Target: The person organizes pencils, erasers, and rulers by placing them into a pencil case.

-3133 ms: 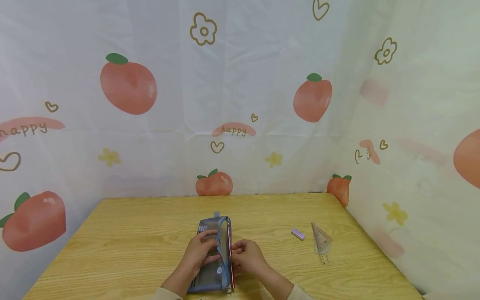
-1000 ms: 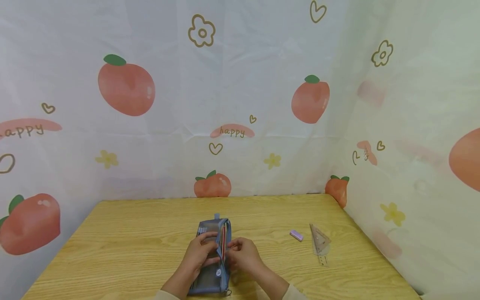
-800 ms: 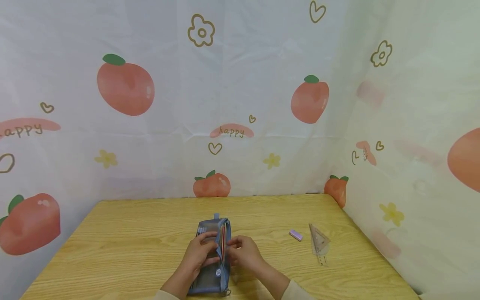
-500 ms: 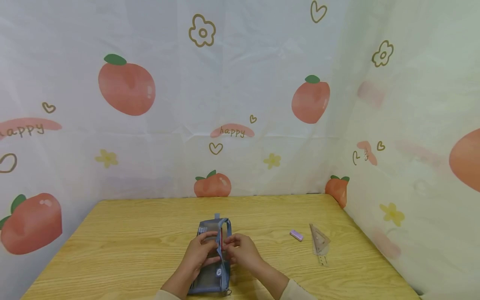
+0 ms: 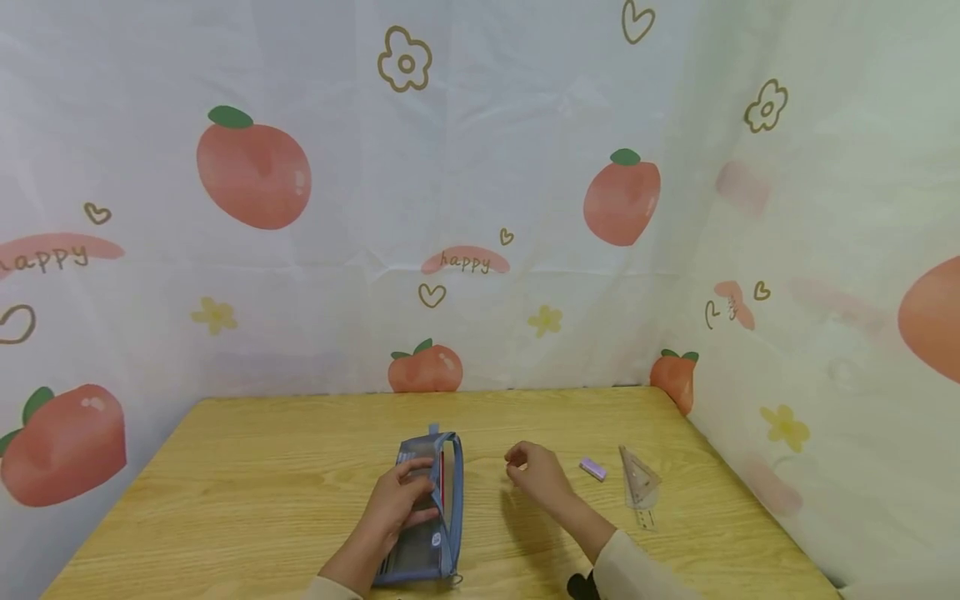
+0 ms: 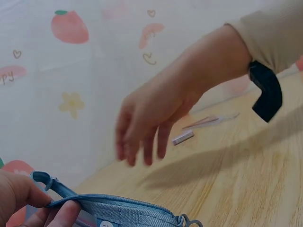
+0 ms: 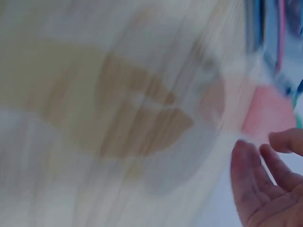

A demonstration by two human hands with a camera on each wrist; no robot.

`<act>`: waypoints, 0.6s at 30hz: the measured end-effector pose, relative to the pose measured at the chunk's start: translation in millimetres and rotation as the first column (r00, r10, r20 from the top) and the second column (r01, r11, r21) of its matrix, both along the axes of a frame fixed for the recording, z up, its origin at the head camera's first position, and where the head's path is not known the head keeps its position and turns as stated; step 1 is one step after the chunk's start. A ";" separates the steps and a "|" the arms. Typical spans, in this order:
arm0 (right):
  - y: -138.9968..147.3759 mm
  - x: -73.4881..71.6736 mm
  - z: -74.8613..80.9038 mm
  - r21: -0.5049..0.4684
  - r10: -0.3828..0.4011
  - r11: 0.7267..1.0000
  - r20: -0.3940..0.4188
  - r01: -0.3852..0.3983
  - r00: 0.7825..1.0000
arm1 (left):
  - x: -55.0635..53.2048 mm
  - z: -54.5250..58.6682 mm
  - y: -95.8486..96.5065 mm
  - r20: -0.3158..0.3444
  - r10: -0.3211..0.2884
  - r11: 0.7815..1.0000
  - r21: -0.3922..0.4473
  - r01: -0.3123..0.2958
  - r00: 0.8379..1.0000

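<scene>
A blue-grey mesh pencil case [image 5: 412, 554] lies on the table with its zip side gaping open. My left hand [image 5: 393, 504] holds its near flap, and in the left wrist view thumb and fingers pinch the zipped edge [image 6: 128, 203]. Inside the opening a thin red pencil-like stick [image 5: 442, 479] shows; the other contents are mostly hidden. My right hand [image 5: 542, 475] hovers above the table, right of the case, fingers loosely bent and nothing between them. Nearest to it lies a small purple-and-white eraser [image 5: 592, 469].
Right of the eraser lie a clear set square [image 5: 640, 479] and a transparent ruler [image 5: 647, 518], overlapping. The wooden table [image 5: 285, 467] is backed by a white curtain [image 5: 337, 333] with peach prints, which also closes off the right side.
The red stick outside the case moved into its opening. My right hand then left the opening and moved right toward the eraser. My left hand stays on the case.
</scene>
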State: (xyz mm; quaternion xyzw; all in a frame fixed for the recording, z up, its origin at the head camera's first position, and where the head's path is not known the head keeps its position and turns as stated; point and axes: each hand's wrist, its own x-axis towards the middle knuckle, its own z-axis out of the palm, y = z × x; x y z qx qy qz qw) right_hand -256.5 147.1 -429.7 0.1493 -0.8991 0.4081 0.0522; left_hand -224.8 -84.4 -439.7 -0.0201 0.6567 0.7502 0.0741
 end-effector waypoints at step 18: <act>112.3 -21.1 -0.1 0.493 -0.317 0.824 -0.008 0.280 0.948 | -2.9 1.9 1.6 0.030 0.011 1.000 -0.017 -0.010 0.999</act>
